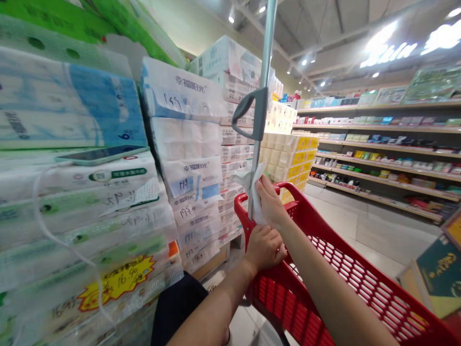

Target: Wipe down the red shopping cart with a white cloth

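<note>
A red plastic shopping cart (324,240) with a slotted basket stands in front of me. From its corner rises a metal pole (267,53) with a grey loop handle (260,114) partway up. My right hand (270,199) is closed around a white tissue (256,192), which it presses against the lower pole. Just below, my left hand (264,247) is closed over the cart's red rim near the pole's foot. Its fingertips are partly hidden.
Stacked tissue packs (194,178) with handwritten prices fill the left side. A phone (103,154) with a white cable (65,240) lies on one pack. Stocked shelves (382,144) line the right, and a dark green box (442,266) sits at lower right.
</note>
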The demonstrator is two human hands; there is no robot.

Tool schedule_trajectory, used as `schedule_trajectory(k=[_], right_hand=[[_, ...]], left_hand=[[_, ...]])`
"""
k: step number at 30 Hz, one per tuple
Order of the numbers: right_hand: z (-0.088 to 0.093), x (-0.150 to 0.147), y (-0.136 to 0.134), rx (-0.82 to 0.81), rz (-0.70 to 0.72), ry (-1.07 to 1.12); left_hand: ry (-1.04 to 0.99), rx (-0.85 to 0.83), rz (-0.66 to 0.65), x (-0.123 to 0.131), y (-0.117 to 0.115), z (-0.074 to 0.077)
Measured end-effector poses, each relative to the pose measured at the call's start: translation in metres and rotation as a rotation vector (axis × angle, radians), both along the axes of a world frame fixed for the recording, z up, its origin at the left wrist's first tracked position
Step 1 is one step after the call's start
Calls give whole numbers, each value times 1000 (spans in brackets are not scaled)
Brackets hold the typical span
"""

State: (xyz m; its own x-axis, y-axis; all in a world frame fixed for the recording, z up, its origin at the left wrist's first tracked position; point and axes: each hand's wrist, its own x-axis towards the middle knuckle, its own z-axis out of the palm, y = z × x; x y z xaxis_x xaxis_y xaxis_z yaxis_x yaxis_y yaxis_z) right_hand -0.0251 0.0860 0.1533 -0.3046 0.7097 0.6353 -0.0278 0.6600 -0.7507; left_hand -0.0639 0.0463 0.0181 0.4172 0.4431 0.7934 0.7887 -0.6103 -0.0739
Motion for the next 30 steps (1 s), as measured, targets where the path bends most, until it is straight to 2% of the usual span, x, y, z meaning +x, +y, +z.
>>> schedule_trajectory(k=[2, 7, 10, 12, 14, 18, 20, 21, 23, 27, 30], right_hand=[[-13, -5, 9, 48, -30, -10], [-63, 4, 24, 57, -15, -229], [-70, 13, 19, -58, 76, -262], [-56, 14, 11, -191, 165, -195], [-31, 10, 2, -286, 273, -56], [27, -3, -10, -223, 361, 246], [42, -8, -11, -191, 351, 299], [43, -9, -10, -185, 333, 308], [33, -10, -5, -180, 275, 288], [-11, -4, 8, -48, 118, 83], [-38, 7, 14, 51, 74, -127]], left_hand=[[10, 11, -8, -1, 2, -3], [-49, 41, -35, -2, 4, -10], [-42, 34, -40, -1, 0, -8], [-29, 27, -31, -1, -3, -4], [-19, 18, -18, -1, -6, -1], [-1, -3, -6, -2, -7, 3], [-4, -2, -8, -2, -6, 3], [-6, 1, -9, -2, -6, 3], [-13, 15, -17, -2, -5, 2], [-33, 59, -52, -3, -4, -2], [-56, 67, -72, -3, -3, -4]])
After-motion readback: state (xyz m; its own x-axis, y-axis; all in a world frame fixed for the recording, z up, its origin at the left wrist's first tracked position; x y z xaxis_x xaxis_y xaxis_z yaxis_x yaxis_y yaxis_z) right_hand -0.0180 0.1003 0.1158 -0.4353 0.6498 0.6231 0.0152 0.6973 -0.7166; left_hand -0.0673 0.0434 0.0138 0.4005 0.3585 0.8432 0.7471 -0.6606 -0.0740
